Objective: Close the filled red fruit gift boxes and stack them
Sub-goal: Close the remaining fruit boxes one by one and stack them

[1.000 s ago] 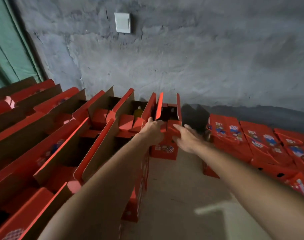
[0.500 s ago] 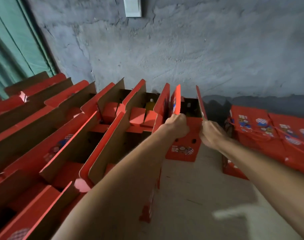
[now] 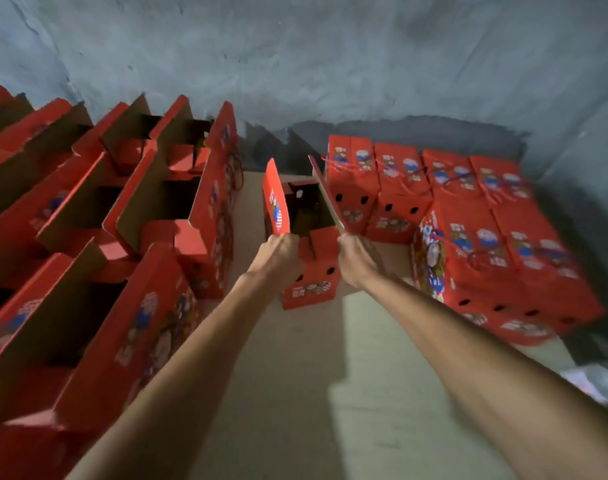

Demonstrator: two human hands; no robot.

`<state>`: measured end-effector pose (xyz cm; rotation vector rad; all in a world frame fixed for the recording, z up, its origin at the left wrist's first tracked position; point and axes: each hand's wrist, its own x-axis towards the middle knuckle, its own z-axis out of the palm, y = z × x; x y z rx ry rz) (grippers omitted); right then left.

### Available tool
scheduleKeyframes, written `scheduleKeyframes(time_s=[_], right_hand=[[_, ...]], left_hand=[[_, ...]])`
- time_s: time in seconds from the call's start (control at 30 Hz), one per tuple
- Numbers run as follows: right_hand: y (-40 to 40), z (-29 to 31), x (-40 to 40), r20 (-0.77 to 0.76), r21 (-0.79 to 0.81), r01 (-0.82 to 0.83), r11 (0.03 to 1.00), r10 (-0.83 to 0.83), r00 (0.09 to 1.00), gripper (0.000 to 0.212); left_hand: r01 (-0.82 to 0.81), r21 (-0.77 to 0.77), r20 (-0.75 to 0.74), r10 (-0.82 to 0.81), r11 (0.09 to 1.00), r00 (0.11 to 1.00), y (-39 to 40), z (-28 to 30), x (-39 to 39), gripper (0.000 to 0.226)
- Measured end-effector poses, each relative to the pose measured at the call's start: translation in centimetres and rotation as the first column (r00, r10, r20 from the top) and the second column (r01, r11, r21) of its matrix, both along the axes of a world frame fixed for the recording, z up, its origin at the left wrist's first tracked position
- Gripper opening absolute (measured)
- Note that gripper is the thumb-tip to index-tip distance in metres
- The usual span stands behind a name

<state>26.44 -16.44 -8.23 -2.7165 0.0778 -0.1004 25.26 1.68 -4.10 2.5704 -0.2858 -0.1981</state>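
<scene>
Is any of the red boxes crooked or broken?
One closed box at the near left corner of the stack of closed boxes leans askew, tipped against its neighbours. The open box held by the left hand and right hand looks undamaged, though blur hides fine detail.

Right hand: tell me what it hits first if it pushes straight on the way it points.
The right hand already grips the open box's right flap. Going on, it would probably reach the closed boxes by the wall; depth is unclear.
</scene>
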Motion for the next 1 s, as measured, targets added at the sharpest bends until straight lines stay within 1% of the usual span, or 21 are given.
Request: scheduleKeyframes(time_s=[0.1, 0.17, 0.3, 0.43, 0.5, 0.57, 0.63, 0.73, 0.77, 0.8, 0.87, 0.93, 0.97, 1.0], right_hand=[[-2.1, 0.0, -6.0, 0.013, 0.031, 0.026, 0.999, -0.026, 1.0, 0.032], [-3.0, -0.1, -10.3, 0.057, 0.078, 0.036, 0.996, -0.04, 0.998, 0.036], [-4.3, -0.6, -18.5, 0.133, 0.187, 0.086, 0.979, -0.112, 0.985, 0.034], [-6.1, -1.0, -25.0, 0.178, 0.196, 0.127, 0.972, -0.162, 0.971, 0.031], [-7.2, -1.3, -27.8, 0.24, 0.202, 0.125, 0.971, -0.173, 0.955, 0.029], [-7.9, -1.9, -30.3, 0.298, 0.206, 0.146, 0.968, -0.204, 0.933, 0.027], [-8.2, -2.5, -32.7, 0.342, 0.194, 0.2, 0.96, -0.258, 0.904, 0.023], [-7.9, -2.8, -35.2, 0.368, 0.237, 0.259, 0.936, -0.334, 0.868, 0.018], [-7.5, -2.8, -35.8, 0.34, 0.27, 0.256, 0.928, -0.341, 0.877, 0.02], [-7.0, -2.8, -36.1, 0.293, 0.306, 0.254, 0.918, -0.344, 0.892, 0.028], [-5.6, -2.7, -36.1, 0.157, 0.353, 0.301, 0.886, -0.373, 0.915, 0.056], [-4.0, -2.6, -35.5, -0.033, 0.327, 0.407, 0.853, -0.42, 0.907, 0.081], [-3.3, -2.5, -35.1, -0.111, 0.29, 0.438, 0.851, -0.424, 0.899, 0.088], [-2.9, -2.4, -34.8, -0.175, 0.261, 0.458, 0.85, -0.425, 0.888, 0.093]], left_hand=[[-0.01, -0.043, 0.034, 0.012, 0.999, 0.999, -1.6, -0.2, -6.4, 0.03], [-0.009, -0.061, 0.077, 0.014, 0.998, 0.997, -2.5, -0.3, -10.6, 0.034], [-0.063, -0.152, 0.085, 0.076, 0.986, 0.993, -4.1, -0.9, -18.3, 0.023], [-0.085, -0.191, 0.103, 0.107, 0.978, 0.989, -5.6, -1.4, -25.6, 0.015], [-0.08, -0.219, 0.122, 0.109, 0.972, 0.986, -6.1, -1.7, -29.0, 0.009], [-0.079, -0.239, 0.151, 0.117, 0.968, 0.982, -6.4, -2.2, -32.3, 0.014], [-0.062, -0.261, 0.176, 0.11, 0.963, 0.978, -6.9, -2.7, -35.3, 0.019], [-0.067, -0.272, 0.187, 0.121, 0.96, 0.975, -7.9, -3.2, -38.1, 0.015], [-0.09, -0.281, 0.179, 0.144, 0.955, 0.973, -8.2, -3.3, -38.6, 0.014], [-0.109, -0.289, 0.166, 0.162, 0.951, 0.973, -8.5, -3.2, -38.9, 0.016], [-0.11, -0.265, 0.16, 0.156, 0.958, 0.975, -9.4, -2.2, -39.0, 0.025], [-0.059, -0.149, 0.165, 0.084, 0.987, 0.983, -9.9, -0.9, -38.2, 0.029], [-0.009, -0.056, 0.135, 0.016, 0.998, 0.991, -9.9, -0.3, -37.7, 0.031], [0.06, 0.021, 0.074, -0.061, 0.998, 0.995, -9.6, 0.3, -37.0, 0.034]])
